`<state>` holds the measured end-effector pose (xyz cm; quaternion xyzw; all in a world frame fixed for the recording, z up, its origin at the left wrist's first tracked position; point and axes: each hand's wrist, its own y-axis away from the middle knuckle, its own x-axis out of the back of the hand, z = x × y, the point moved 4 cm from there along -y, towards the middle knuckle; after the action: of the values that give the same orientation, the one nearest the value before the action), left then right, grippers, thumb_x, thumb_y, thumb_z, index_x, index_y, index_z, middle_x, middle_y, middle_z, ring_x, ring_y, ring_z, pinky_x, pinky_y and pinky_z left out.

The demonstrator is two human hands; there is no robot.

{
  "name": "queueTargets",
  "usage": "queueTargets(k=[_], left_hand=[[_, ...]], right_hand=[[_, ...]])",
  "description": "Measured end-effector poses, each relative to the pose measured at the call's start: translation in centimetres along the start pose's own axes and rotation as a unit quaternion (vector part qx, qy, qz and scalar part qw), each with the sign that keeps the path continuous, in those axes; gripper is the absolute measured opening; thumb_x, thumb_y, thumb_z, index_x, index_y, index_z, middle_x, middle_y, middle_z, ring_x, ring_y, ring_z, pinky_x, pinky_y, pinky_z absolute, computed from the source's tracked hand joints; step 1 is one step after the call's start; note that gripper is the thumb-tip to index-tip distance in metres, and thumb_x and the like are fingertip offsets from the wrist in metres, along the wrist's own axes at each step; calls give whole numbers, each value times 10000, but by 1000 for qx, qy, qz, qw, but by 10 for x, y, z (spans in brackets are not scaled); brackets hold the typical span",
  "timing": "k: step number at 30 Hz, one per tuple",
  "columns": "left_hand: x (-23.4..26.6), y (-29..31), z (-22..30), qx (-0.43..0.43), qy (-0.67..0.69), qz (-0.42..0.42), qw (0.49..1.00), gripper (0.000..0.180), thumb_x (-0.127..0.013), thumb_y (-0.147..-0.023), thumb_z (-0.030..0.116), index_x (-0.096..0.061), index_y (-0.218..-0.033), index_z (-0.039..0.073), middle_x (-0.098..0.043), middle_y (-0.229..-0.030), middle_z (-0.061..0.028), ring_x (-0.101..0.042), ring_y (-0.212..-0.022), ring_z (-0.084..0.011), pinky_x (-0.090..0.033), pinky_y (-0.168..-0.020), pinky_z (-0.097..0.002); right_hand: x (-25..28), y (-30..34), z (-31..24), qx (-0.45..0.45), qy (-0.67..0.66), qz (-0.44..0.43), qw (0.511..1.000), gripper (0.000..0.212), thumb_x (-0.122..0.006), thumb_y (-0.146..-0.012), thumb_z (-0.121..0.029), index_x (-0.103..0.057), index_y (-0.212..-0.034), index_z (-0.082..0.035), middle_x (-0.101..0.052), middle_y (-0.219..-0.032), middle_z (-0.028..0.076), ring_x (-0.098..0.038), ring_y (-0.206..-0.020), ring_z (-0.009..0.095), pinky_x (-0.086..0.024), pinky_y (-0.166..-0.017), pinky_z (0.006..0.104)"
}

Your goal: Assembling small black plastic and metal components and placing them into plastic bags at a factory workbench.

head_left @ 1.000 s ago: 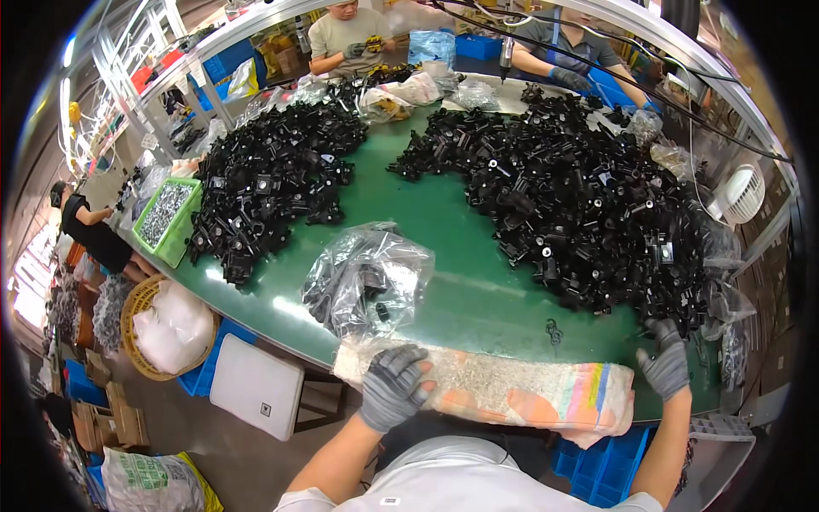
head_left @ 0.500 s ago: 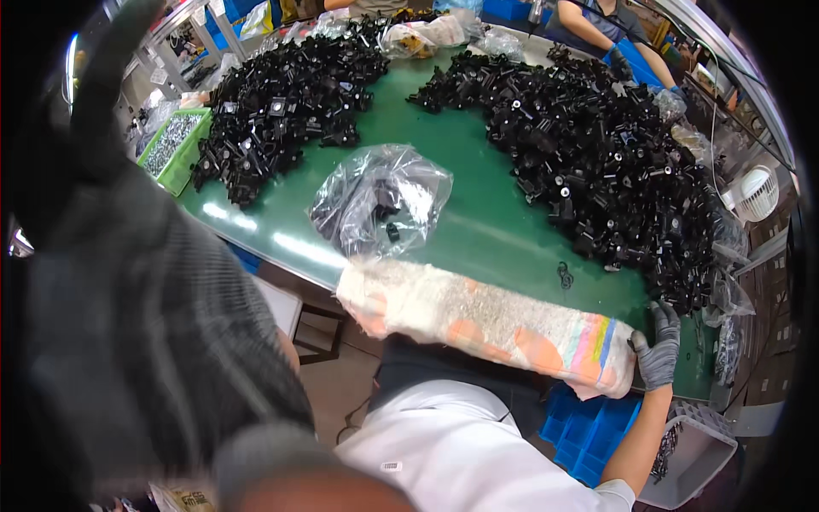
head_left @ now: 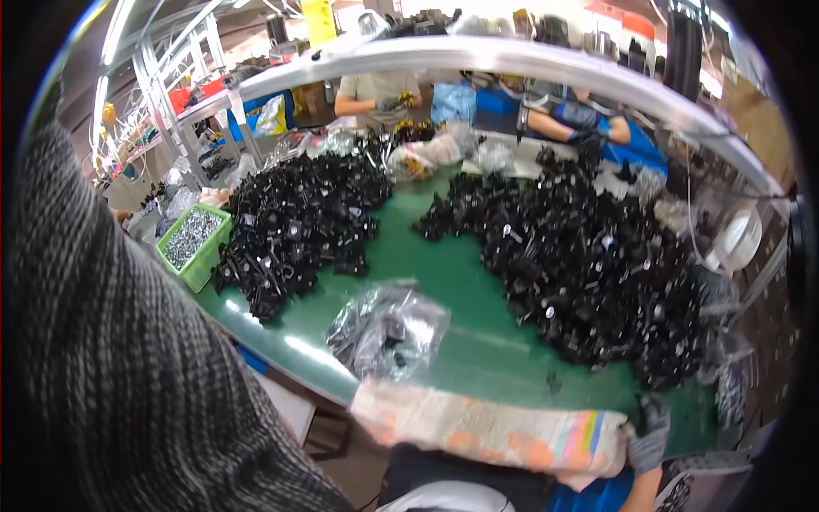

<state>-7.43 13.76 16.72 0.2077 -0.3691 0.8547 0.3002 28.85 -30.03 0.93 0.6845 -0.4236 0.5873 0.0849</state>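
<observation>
Very close to the camera, the grey knit glove of my left hand (head_left: 128, 341) fills the left side; its fingers are out of sight. My right hand (head_left: 650, 437), in a grey glove, rests at the right end of a towel-wrapped pad (head_left: 486, 427), fingers stretched out and holding nothing. This pad lies along the near edge of the green table (head_left: 486, 341). Behind its left half sits a clear plastic bag (head_left: 392, 328) with a few dark parts. Large heaps of small black parts lie at the left (head_left: 299, 218) and right (head_left: 589, 273).
A green bin (head_left: 198, 247) of small metal pieces stands at the table's left edge. A metal rail (head_left: 512, 55) crosses the far side, where two people work. At the right is a white fan (head_left: 738, 239). A grey crate (head_left: 712, 482) sits below right.
The view has tilted up, showing more of the far side. The left glove now covers the left side differently, its fingers and thumb gone from sight. My right hand stays by the pad's end.
</observation>
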Motion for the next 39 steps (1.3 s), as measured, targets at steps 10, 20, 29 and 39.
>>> queueTargets(k=[10, 20, 29, 39], left_hand=[[1, -5, -14, -19, -5, 20, 1000, 676, -642, -940, 467, -469, -1424, 27, -533, -1380, -204, -559, -1216, -325, -440, -1048, -439], [17, 21, 8, -42, -31, 66, 996, 706, -599, -960, 502, -438, -1454, 23, -524, -1397, -208, -556, -1221, -329, -435, -1059, -439], [-29, 0, 32, -133, 47, 7, 990, 734, -561, -979, 533, -411, -1481, 20, -516, -1413, -212, -554, -1226, -332, -430, -1068, -438], [-203, 48, -44, -83, 194, -314, 925, 365, -680, -959, 308, -598, -1207, 54, -591, -1102, -91, -560, -943, -210, -475, -872, -362]], right_hand=[[-4, -21, -11, -48, -15, -15, 999, 608, -732, -746, -200, -605, -1306, 0, -535, -1359, 195, -517, -1259, 359, -429, -1084, 425], [-20, -15, -3, -68, -26, -13, 997, 623, -747, -739, -210, -610, -1314, -11, -520, -1375, 199, -503, -1267, 373, -426, -1080, 440], [54, 41, 8, -99, 101, 197, 970, 515, -780, -797, -138, -633, -1285, -67, -652, -1227, 188, -605, -1155, 355, -495, -986, 425], [186, 265, 212, -590, 177, 241, 750, 774, -828, -769, -361, -515, -1382, -7, -684, -1151, 220, -665, -1084, 342, -519, -944, 421]])
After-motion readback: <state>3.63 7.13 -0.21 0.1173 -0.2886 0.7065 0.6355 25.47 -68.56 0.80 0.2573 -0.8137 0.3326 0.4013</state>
